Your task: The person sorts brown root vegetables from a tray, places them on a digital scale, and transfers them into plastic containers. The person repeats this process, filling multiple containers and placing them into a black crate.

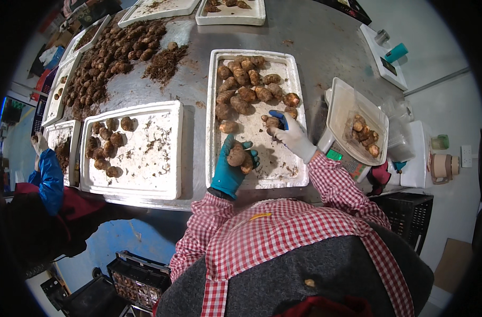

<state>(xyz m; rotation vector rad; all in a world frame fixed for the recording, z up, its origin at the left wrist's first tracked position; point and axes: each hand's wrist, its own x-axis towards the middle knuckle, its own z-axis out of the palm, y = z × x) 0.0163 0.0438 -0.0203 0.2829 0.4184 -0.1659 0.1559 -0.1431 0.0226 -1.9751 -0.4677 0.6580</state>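
Observation:
My left hand (227, 172), in a teal glove, is shut on small brown taro corms (236, 154), at least two of them. It is above the near part of a white foam tray (272, 184). My right hand (295, 138) wears a white glove with blue fingertips. Its thumb and fingers close around a dark taro corm (272, 122) over the middle of the same tray. A small pale corm (264, 117) shows beside those fingertips. Several more taro corms (241, 75) lie at the tray's far end, and one pale-ended corm (228, 126) rests near the left wall.
A digital scale (336, 89) at right carries a clear plastic box of corms (365, 136). Another foam tray (179, 146) with corms stands left; beyond it are a heap of corms (110, 55) and root fibres (163, 65). A co-worker's blue sleeve (51, 174) is far left.

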